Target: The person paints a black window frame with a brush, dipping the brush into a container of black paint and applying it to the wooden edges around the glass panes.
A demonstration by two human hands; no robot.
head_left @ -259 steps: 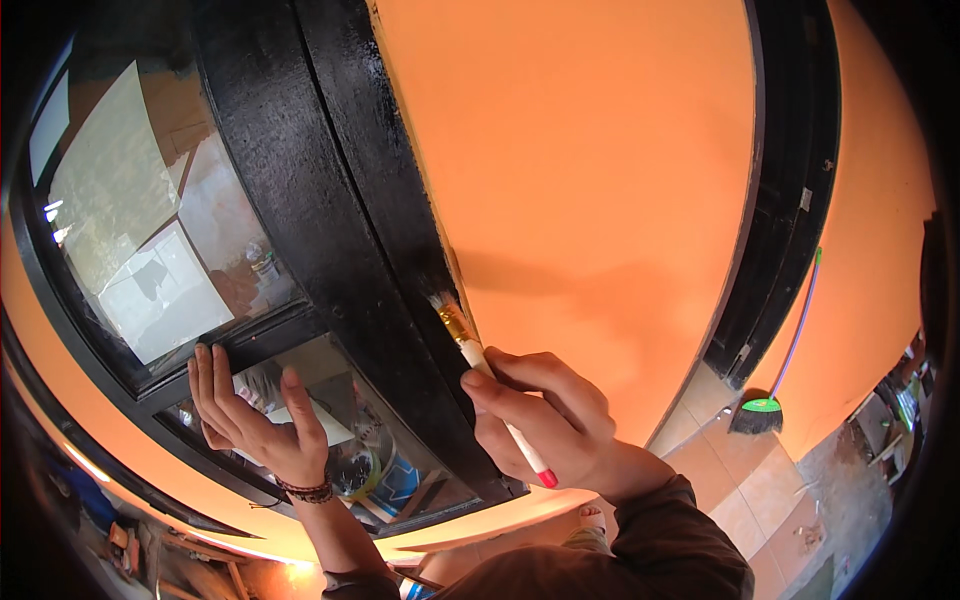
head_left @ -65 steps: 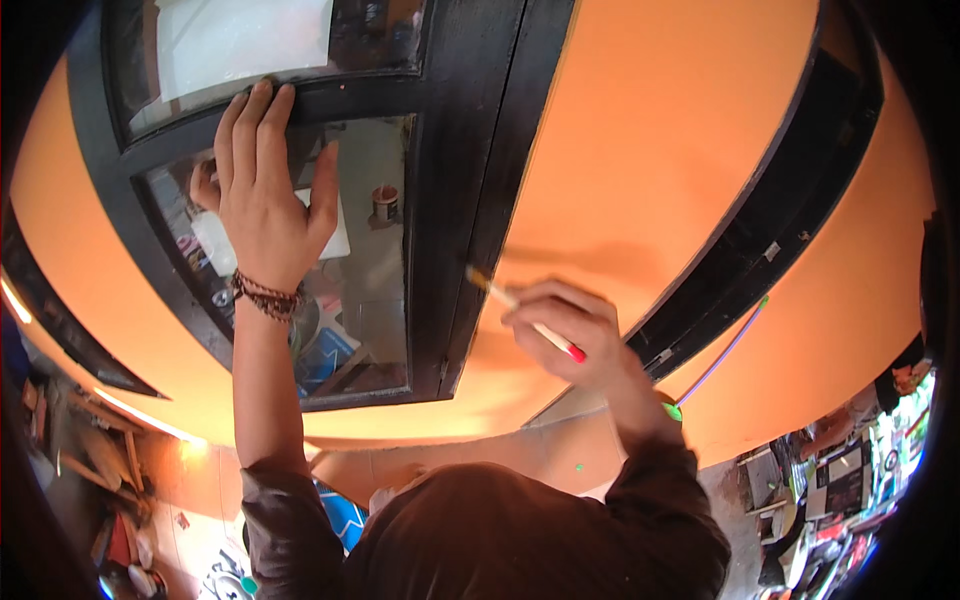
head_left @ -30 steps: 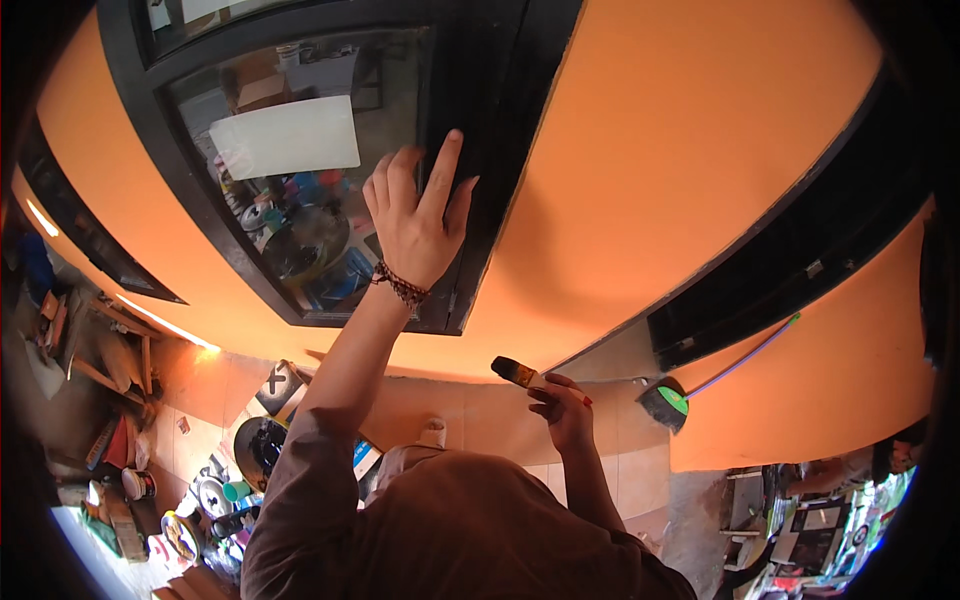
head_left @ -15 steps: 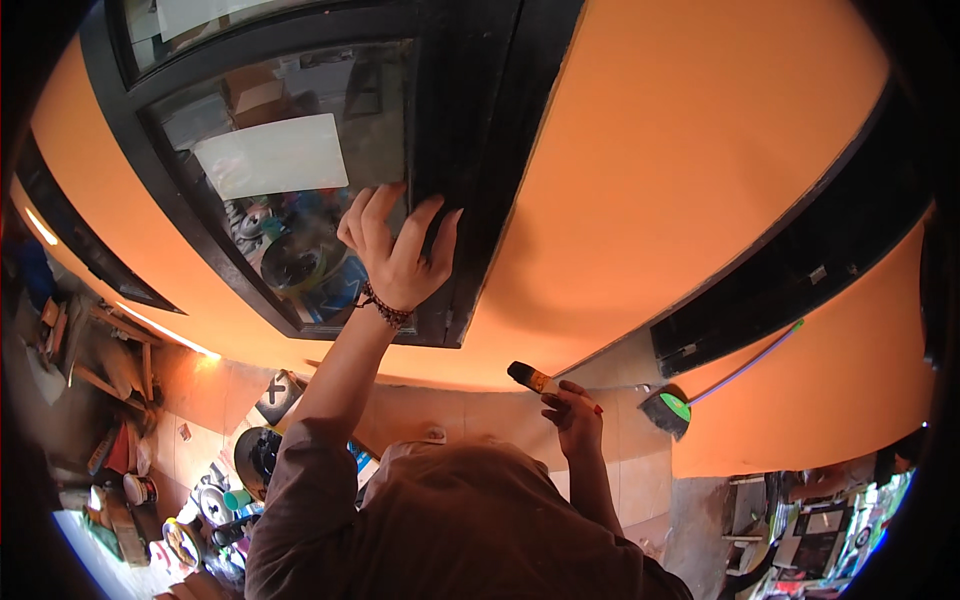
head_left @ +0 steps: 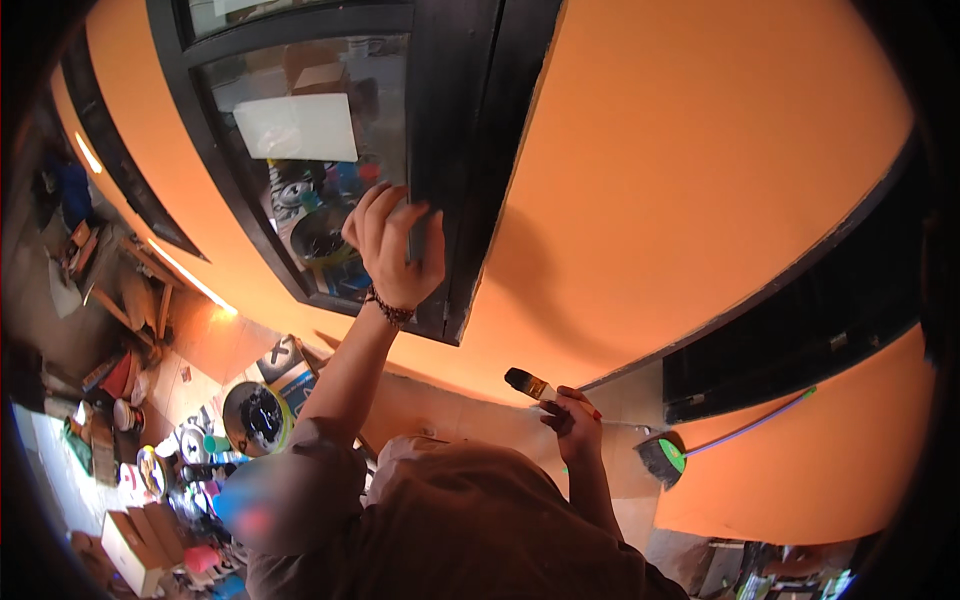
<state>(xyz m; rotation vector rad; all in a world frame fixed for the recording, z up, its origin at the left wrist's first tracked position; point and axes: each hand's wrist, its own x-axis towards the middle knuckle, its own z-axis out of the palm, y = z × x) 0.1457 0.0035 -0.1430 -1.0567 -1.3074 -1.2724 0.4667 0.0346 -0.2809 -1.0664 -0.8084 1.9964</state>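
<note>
The paintbrush (head_left: pixel 530 385), its bristles black, is held out in front of the person, low against the orange wall (head_left: pixel 700 180) behind it and well apart from the black window frame (head_left: pixel 455 180); some two seconds ago its tip was at the frame's right-hand edge. The right hand's (head_left: pixel 574 420) grip is closed around the handle, bristles pointing up and left. The left hand (head_left: pixel 398 250), wearing a dark bracelet (head_left: pixel 388 306), has its grip loose and empty, fingers curled and thumb apart, in front of the lower glass pane (head_left: pixel 375 75) and the frame beside it; whether it touches them I cannot tell. About two seconds ago it lay spread at the crossbar. On the floor to the left, a bucket (head_left: pixel 285 425) with glossy black contents shows more fully than half a second ago, when the sleeve (head_left: pixel 325 450) covered part of it. A broom (head_left: pixel 672 455) leans at right.
</note>
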